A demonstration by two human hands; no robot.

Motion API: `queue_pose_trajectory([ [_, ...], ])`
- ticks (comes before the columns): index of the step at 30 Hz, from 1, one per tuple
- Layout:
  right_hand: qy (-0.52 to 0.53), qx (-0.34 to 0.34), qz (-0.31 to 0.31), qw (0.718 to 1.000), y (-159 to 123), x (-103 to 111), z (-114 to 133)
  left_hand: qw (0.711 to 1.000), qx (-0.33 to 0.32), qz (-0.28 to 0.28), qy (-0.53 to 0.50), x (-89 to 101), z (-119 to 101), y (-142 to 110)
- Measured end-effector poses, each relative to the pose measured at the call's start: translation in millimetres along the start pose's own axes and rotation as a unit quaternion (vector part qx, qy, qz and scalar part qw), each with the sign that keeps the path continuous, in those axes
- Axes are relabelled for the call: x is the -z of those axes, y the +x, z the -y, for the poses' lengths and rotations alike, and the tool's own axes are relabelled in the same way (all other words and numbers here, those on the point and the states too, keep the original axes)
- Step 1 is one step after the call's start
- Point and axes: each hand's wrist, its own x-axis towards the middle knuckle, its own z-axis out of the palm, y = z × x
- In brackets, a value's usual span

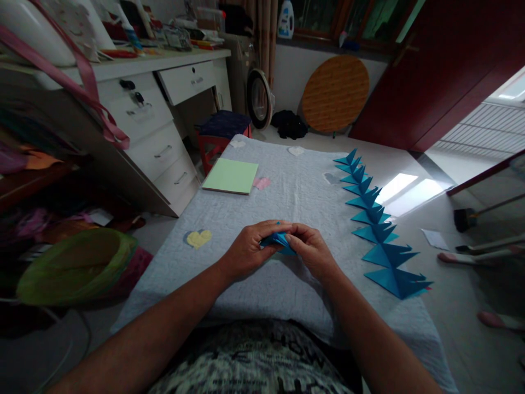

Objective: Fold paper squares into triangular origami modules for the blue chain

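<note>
A folded piece of blue origami paper [283, 241] is between my two hands, above the near middle of the cloth-covered table. My left hand [251, 245] grips its left side, thumb below and fingers over the top. On the other side, my right hand [310, 246] pinches the right part of the same paper. The fingers hide much of its shape. Along the table's right edge runs a row of several blue paper cranes [375, 225] with pointed wings. A stack of light green square paper [232, 176] lies at the far left of the table.
The pale tablecloth [287, 202] has heart patches, one of them a yellow heart [199, 238]. Left of the table are a white desk [143, 109] and a green-rimmed bin [77, 268]. Behind stand a dark-topped stool [225, 125] and a washing machine with its door [260, 99] ajar.
</note>
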Motion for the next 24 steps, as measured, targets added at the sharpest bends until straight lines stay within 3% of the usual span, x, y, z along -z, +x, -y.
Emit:
queue_pose_trajectory([
  [3, 0.000, 0.012, -0.002, 1.000, -0.2, -1.9, -1.1, 1.000, -0.011, 0.015, -0.012, -3.6, 1.0, 0.1],
  [9, -0.028, 0.033, -0.030, 0.999, 0.1, -2.8, -3.3, 0.999, 0.010, -0.032, -0.029, -4.8, -0.9, 0.9],
  [15, -0.069, 0.045, -0.052, 0.995, 0.1, -6.2, -4.4, 0.998, 0.032, -0.033, -0.049, -3.8, -0.7, 3.2],
  [21, -0.064, 0.051, -0.037, 0.996, 0.3, -7.3, -6.1, 0.993, 0.091, -0.018, -0.078, -2.9, 0.6, 3.9],
  [24, -0.056, 0.036, -0.018, 0.998, 0.9, -6.4, -7.4, 0.989, 0.106, -0.037, -0.094, -1.8, 1.1, 3.4],
])
